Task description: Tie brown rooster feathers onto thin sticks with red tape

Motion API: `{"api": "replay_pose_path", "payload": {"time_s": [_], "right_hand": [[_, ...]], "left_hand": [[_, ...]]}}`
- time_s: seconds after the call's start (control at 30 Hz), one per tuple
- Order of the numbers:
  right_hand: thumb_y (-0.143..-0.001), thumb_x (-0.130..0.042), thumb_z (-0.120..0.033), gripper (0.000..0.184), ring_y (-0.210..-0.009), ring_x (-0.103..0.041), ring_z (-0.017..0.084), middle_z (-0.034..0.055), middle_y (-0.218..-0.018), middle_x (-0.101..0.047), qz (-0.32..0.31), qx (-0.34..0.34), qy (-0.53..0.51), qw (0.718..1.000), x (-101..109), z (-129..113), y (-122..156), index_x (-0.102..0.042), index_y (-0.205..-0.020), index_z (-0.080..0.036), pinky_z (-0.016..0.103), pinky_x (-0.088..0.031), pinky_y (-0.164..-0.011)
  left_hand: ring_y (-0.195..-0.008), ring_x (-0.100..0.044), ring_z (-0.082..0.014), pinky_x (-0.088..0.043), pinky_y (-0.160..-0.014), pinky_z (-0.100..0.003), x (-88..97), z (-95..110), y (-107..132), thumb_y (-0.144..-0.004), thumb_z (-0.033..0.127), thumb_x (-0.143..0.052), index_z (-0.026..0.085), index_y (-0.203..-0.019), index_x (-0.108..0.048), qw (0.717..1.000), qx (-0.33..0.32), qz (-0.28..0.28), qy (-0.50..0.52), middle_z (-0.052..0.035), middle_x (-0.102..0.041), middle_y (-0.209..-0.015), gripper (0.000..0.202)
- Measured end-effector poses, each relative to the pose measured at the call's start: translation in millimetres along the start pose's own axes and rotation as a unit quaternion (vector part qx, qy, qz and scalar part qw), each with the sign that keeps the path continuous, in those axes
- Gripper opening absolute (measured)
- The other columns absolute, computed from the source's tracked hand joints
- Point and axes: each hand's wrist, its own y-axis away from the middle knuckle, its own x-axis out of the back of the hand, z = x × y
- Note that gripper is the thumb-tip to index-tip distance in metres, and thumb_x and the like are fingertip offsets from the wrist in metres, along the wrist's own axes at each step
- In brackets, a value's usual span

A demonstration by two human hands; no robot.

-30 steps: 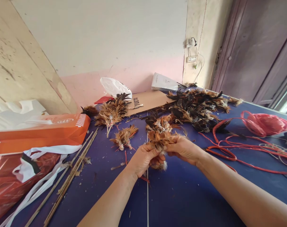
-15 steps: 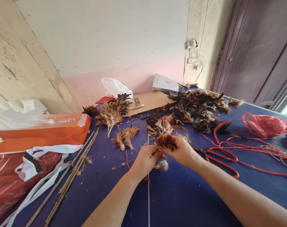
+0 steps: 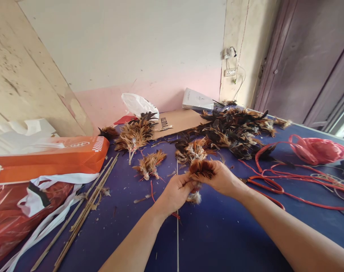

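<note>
Both hands meet above the middle of the blue table (image 3: pixel 217 241), around a bunch of brown feathers (image 3: pixel 202 169). My left hand (image 3: pixel 176 190) is closed on the bunch's near left side, thumb and fingers pinched together. From the right, my right hand (image 3: pixel 224 179) grips the same bunch, its fingers partly hidden by feathers. Pale fluffy feather ends (image 3: pixel 194 197) stick out below the hands. A red string (image 3: pixel 176 215) shows beneath my left wrist. Just beyond the hands lies a loose clump of feathers (image 3: pixel 194 150). Smaller tied feather bunches (image 3: pixel 151 165) lie to the left.
Orange-handled scissors (image 3: pixel 267 185) and a tangle of pink plastic twine (image 3: pixel 319 150) lie at right. A big feather heap (image 3: pixel 237 130) and cardboard (image 3: pixel 180 122) are at the back. Thin sticks (image 3: pixel 87 211), an orange bag (image 3: pixel 53 160) and a feather duster head (image 3: pixel 136 136) occupy the left.
Both hands have shifted slightly to the right with the feather bunch. My right forearm now covers more of the scissors. The things lying on the table look unmoved.
</note>
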Motion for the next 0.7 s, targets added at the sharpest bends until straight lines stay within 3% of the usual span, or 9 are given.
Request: {"api": "replay_pose_path", "payload": {"time_s": [0.23, 0.43, 0.57, 0.7], "right_hand": [[-0.068, -0.063, -0.031, 0.022, -0.073, -0.058, 0.014, 0.0012, -0.081, -0.064, -0.006, 0.009, -0.005, 1.0, -3, 2, 0, -0.062, -0.085, -0.016, 0.025, -0.046, -0.071], [-0.071, -0.06, -0.027, 0.02, -0.071, -0.059, 0.015, 0.0023, -0.078, -0.065, 0.041, 0.055, 0.088, 0.994, -11, 1, 2, -0.064, -0.087, -0.016, 0.023, -0.047, -0.066], [-0.073, -0.057, -0.031, 0.022, -0.065, -0.058, 0.014, 0.0025, -0.076, -0.065, 0.058, 0.044, 0.075, 0.994, -15, 5, 1, -0.062, -0.088, -0.016, 0.024, -0.048, -0.062], [-0.071, -0.06, -0.033, 0.026, -0.071, -0.058, 0.014, 0.0025, -0.079, -0.064, 0.062, 0.029, 0.016, 0.998, -16, 6, -1, -0.061, -0.091, -0.016, 0.025, -0.048, -0.068]], "left_hand": [[-0.052, -0.043, -0.008, -0.037, -0.052, -0.021, 3.8, -3, 0, -0.073, 0.037, -0.056, 0.014, -0.069, -0.062, 0.999, 0.041, -0.002, 0.008, 0.0011, -0.048, -0.056, 0.024], [-0.048, -0.042, -0.0074, -0.032, -0.047, -0.02, 1.1, -8, -2, -0.068, 0.042, -0.06, 0.012, -0.062, -0.064, 0.997, 0.057, 0.056, 0.006, -0.0004, -0.052, -0.052, 0.031], [-0.053, -0.051, -0.0105, -0.039, -0.053, -0.023, -0.8, -9, -3, -0.069, 0.04, -0.06, 0.012, -0.068, -0.066, 0.994, 0.085, 0.061, 0.043, -0.005, -0.061, -0.06, 0.029], [-0.058, -0.055, -0.0127, -0.042, -0.059, -0.025, 1.5, -5, -3, -0.07, 0.036, -0.059, 0.012, -0.071, -0.066, 0.996, 0.074, 0.03, 0.04, -0.0062, -0.062, -0.061, 0.025]]}}
